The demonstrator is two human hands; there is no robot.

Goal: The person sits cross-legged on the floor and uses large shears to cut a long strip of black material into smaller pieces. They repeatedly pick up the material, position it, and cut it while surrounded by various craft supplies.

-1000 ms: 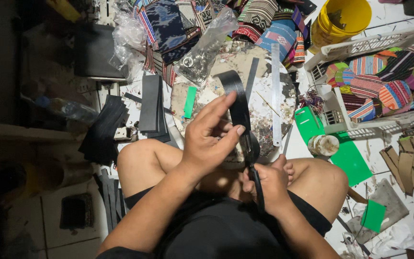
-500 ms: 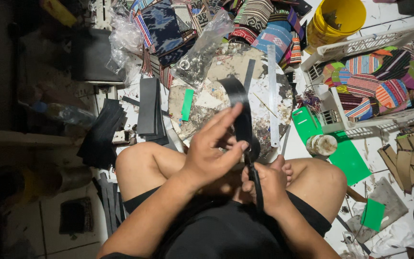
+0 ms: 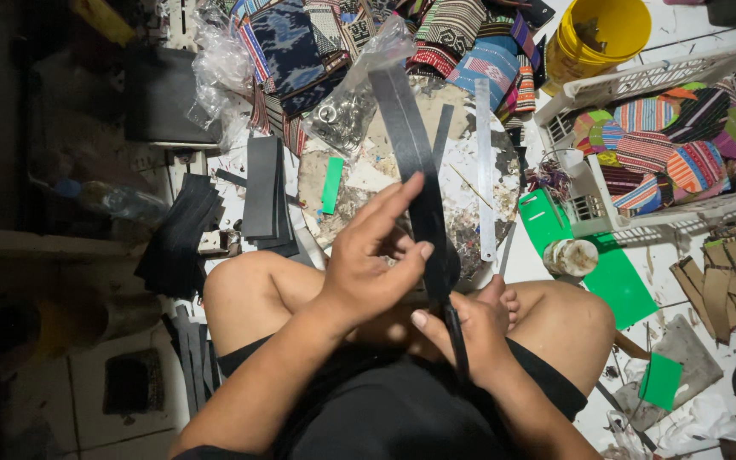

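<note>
I sit cross-legged on the floor with a long black strip (image 3: 411, 145) held up in front of me. My left hand (image 3: 374, 260) has its fingers spread along the strip's middle, the thumb pressing against it. My right hand (image 3: 463, 328) is closed around the strip's lower part, just above my lap, where the strip runs on down over my black shorts. The strip's upper end leans away over a round, stained work board (image 3: 462, 196).
A metal ruler (image 3: 485, 170) and a green tab (image 3: 331, 183) lie on the board. Stacks of black strips (image 3: 263, 187) sit at left. Patterned woven fabrics (image 3: 317, 43) pile up behind, a white crate (image 3: 555, 128) of coloured pieces and a yellow bucket (image 3: 602, 30) at right.
The strip, curled over at its top before, now stands straighter and reaches farther up. My left hand has slid along it with fingers more spread. My right hand keeps its grip.
</note>
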